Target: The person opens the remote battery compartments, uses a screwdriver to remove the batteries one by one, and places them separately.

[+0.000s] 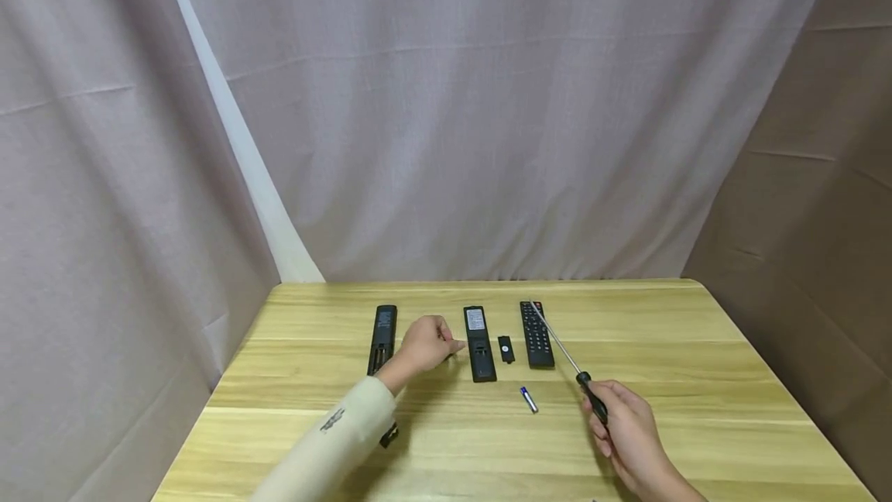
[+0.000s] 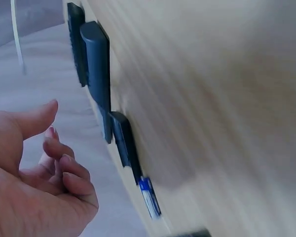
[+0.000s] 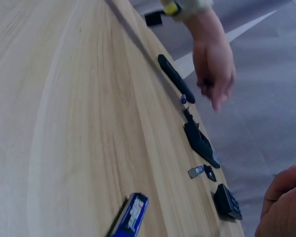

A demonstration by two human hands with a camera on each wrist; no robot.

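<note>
- A right hand (image 1: 627, 421) has its grip clamped on the black handle of a screwdriver (image 1: 584, 382), the shaft slanting up and to the left across a wooden tabletop (image 1: 697, 409).
- In the head view the screwdriver's tip meets the top end of the right remote (image 1: 539, 339), lying buttons up; whether the two touch, one cannot tell.
- A left hand (image 1: 428, 342) reaches between two other remotes, its thumb toward the middle remote (image 1: 482, 362). The left wrist view shows its grip apart, thumb clear of loosely bent fingers, and nothing seen between them.
- The middle remote lies back up, a pale label near its far end and a recess below.
- The left remote (image 1: 385, 324) also shows its back, its battery compartment uncovered, the near end hidden by the left arm.
- A small black cover (image 1: 506, 349) with a white spot lies between the middle and right remotes, nearer the middle one.
- On the near side of the cover lies a blue and silver battery (image 1: 529, 400); another battery (image 3: 130, 217) fills the foreground in the right wrist view.
- A light sleeve (image 1: 348, 424) covers the left forearm; a mauve curtain (image 1: 488, 138) hangs behind.
</note>
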